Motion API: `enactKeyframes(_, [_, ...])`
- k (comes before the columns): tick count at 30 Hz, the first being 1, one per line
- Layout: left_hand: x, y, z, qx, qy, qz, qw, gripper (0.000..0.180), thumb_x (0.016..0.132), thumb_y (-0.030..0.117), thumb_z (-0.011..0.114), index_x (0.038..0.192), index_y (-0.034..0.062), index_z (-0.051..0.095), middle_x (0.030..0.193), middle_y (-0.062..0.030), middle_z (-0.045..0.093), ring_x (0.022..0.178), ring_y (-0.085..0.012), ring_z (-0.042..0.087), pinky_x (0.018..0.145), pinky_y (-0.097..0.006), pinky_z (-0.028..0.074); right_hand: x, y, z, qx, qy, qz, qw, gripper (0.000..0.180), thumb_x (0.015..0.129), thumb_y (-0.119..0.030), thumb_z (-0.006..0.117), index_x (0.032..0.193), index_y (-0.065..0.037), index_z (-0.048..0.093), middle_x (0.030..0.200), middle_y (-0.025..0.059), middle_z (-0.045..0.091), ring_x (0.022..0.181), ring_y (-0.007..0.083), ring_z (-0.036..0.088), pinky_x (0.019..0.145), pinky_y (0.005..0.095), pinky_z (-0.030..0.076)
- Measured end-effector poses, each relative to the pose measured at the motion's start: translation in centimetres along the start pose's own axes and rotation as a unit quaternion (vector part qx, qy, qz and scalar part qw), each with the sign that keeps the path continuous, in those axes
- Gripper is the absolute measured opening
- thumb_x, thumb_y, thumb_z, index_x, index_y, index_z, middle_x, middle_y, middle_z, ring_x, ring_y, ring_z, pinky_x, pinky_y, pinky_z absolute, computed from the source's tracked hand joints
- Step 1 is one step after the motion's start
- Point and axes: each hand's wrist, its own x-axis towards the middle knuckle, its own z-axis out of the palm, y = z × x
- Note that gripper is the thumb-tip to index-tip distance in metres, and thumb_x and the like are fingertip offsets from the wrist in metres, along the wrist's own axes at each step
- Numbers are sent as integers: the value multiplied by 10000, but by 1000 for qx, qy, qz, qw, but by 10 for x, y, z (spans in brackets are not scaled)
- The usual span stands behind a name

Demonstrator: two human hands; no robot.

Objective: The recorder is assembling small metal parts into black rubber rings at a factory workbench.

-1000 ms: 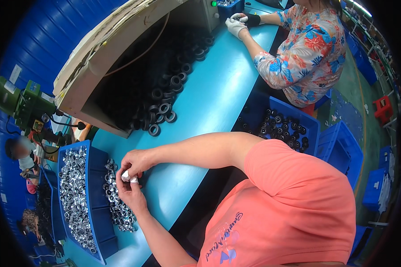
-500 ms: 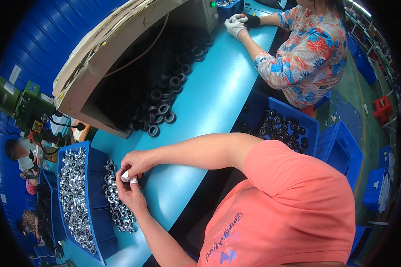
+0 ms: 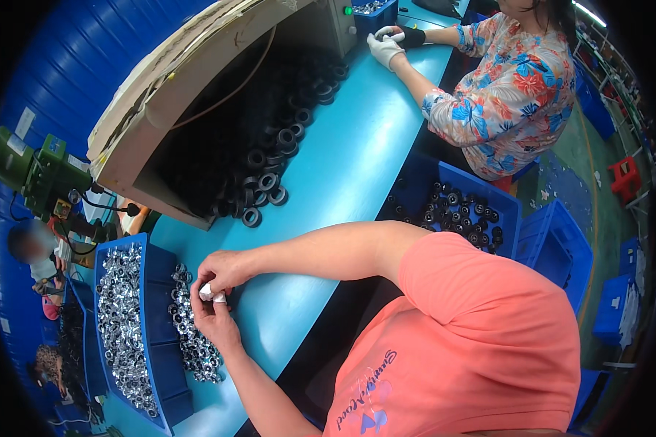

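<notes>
My right hand [image 3: 227, 269] and my left hand [image 3: 217, 326] meet over the edge of a pile of small shiny metal rings [image 3: 197, 342] on the blue-green table. The fingers of both are bent and pressed together. White wraps [image 3: 206, 293] show at the fingertips, perhaps tape or finger covers. Whatever lies between the fingers is too small or hidden to make out. Just beyond the pile stands a long blue bin [image 3: 147, 328] filled with the same kind of shiny metal pieces [image 3: 120, 320].
Black rings [image 3: 267, 180] spill from under a large pale housing [image 3: 142, 120] onto the table [image 3: 328, 160]. A green machine [image 3: 51, 167] stands at the left. A co-worker [image 3: 503, 95] in a floral top sits far right. Blue crates [image 3: 514, 218], one with black round parts, stand beside the table.
My hands stay in nearly the same place, with only slight finger movement. The co-worker has shifted slightly to the right, and their hands have parted a little.
</notes>
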Motion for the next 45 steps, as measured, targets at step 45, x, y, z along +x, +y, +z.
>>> enactKeyframes(45, [6, -26, -4, 39, 7, 51, 998, 364, 993, 14, 596, 1356, 36, 581, 1093, -40, 668, 877, -79, 591, 645, -196, 423, -5, -4, 5, 8, 36, 23, 999, 326, 890, -259, 751, 980, 52, 714, 882, 143, 730, 659, 216, 728, 562, 321, 612])
